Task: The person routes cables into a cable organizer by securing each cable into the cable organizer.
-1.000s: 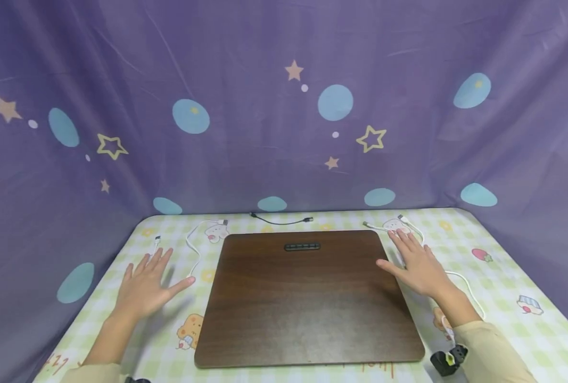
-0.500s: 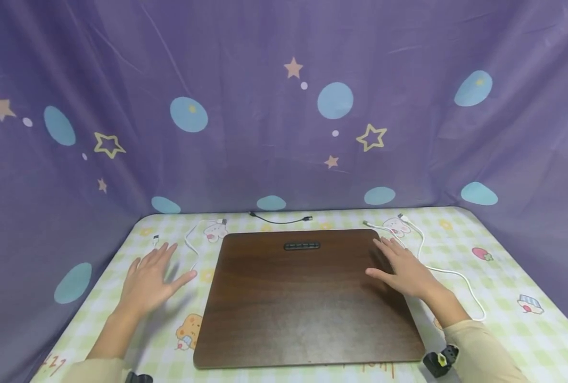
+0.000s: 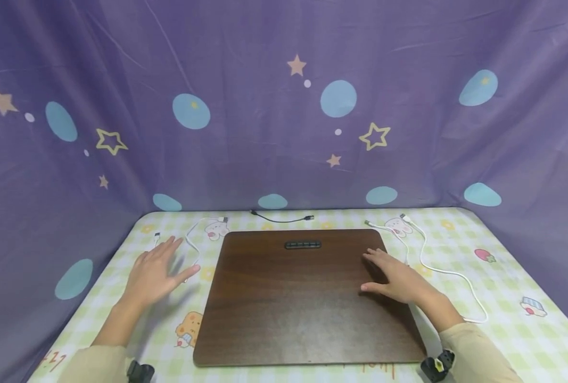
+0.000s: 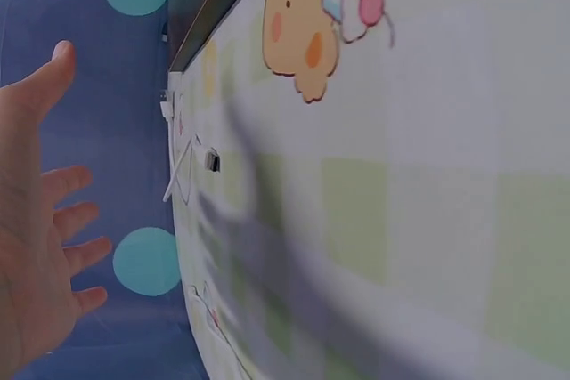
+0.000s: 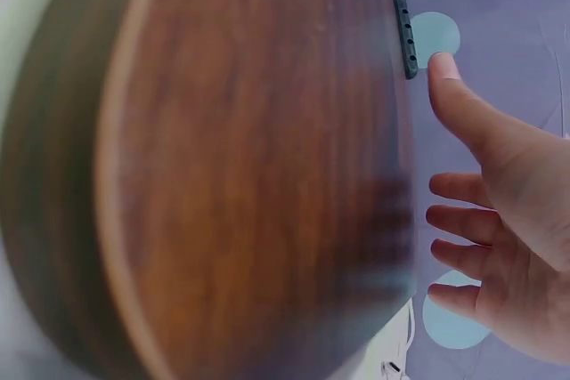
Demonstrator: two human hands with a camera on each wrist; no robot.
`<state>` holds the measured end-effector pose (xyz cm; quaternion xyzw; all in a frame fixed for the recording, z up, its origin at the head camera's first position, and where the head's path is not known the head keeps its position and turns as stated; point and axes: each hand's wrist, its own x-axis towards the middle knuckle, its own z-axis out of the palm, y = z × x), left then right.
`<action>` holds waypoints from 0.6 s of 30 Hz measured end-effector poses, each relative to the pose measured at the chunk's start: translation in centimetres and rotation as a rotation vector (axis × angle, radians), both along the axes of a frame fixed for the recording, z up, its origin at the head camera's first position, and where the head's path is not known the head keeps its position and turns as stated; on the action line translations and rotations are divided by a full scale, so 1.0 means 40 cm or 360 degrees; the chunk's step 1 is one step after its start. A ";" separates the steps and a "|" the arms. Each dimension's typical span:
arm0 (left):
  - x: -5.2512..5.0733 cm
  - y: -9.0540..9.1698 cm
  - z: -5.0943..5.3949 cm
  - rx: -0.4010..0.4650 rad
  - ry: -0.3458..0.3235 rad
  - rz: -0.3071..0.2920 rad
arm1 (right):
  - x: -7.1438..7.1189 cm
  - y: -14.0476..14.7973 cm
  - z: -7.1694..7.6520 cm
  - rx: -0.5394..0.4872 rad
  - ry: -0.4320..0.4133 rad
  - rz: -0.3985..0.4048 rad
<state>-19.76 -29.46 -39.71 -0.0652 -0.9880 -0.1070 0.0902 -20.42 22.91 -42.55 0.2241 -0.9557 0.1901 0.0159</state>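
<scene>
In the head view my left hand (image 3: 153, 274) hovers over the cloth left of the dark brown board (image 3: 307, 298), thumb spread wide, holding nothing. My right hand (image 3: 395, 277) is above the board's right part, fingers spread, also holding nothing. A black slotted strip (image 3: 303, 244) lies at the board's far edge. The left wrist view shows my left hand (image 4: 40, 229) raised off the cloth, a white cable's plug (image 4: 210, 159) beyond it. In the right wrist view my right hand (image 5: 512, 211) is clear of the board (image 5: 267, 149).
A short black cable (image 3: 284, 221) lies behind the board. White cables lie at the left (image 3: 191, 244) and at the right (image 3: 449, 272) on the checked cloth (image 3: 494, 298). A purple curtain (image 3: 245, 159) hangs behind the table.
My right hand has moved left and nearer, from over the right-hand cables to above the board. My left hand has shifted slightly to the right.
</scene>
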 end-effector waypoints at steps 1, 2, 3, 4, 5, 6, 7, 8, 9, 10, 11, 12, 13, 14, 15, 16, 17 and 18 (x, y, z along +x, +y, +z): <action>-0.003 0.001 0.001 -0.0004 -0.0003 -0.0008 | 0.000 -0.001 -0.001 0.0000 0.0007 0.0011; -0.006 0.002 0.004 -0.0006 -0.0006 -0.0014 | 0.000 -0.001 -0.002 0.0004 0.0018 0.0023; -0.008 0.003 0.006 -0.0011 -0.0006 -0.0018 | 0.000 -0.001 -0.002 0.0010 0.0028 0.0035; -0.011 0.004 0.010 -0.0016 -0.0008 -0.0022 | -0.001 -0.002 -0.001 0.0012 0.0032 0.0045; -0.014 0.005 0.013 -0.0019 -0.0011 -0.0024 | 0.000 -0.002 -0.001 0.0015 0.0036 0.0054; -0.017 0.006 0.016 -0.0021 -0.0014 -0.0026 | 0.000 -0.003 0.000 0.0019 0.0037 0.0061; -0.020 0.007 0.020 -0.0021 -0.0015 -0.0028 | 0.000 -0.002 0.001 0.0024 0.0037 0.0069; -0.023 0.008 0.023 -0.0018 -0.0014 -0.0029 | 0.000 -0.002 0.001 0.0026 0.0039 0.0076; -0.026 0.008 0.027 -0.0017 -0.0016 -0.0030 | 0.001 -0.002 0.001 0.0028 0.0036 0.0083; -0.029 0.009 0.029 -0.0016 -0.0013 -0.0030 | 0.001 -0.002 0.001 0.0026 0.0031 0.0085; -0.033 0.009 0.031 -0.0013 -0.0007 -0.0031 | 0.001 -0.001 -0.001 0.0025 0.0031 0.0087; -0.035 0.009 0.033 -0.0011 -0.0005 -0.0030 | 0.001 -0.001 -0.002 0.0023 0.0029 0.0087; -0.038 0.009 0.035 -0.0009 -0.0004 -0.0030 | 0.001 -0.001 -0.004 0.0021 0.0034 0.0094; -0.041 0.008 0.036 -0.0005 0.0000 -0.0030 | 0.000 -0.001 -0.006 0.0018 0.0042 0.0094; -0.044 0.007 0.036 -0.0003 0.0003 -0.0031 | 0.000 0.000 -0.008 0.0018 0.0047 0.0097; -0.048 0.006 0.037 -0.0002 0.0006 -0.0032 | 0.000 -0.001 -0.009 0.0013 0.0051 0.0098; -0.051 0.005 0.038 0.0001 0.0006 -0.0036 | -0.001 -0.001 -0.010 0.0011 0.0057 0.0103; -0.054 0.005 0.039 0.0004 0.0005 -0.0038 | 0.000 -0.001 -0.010 0.0007 0.0061 0.0105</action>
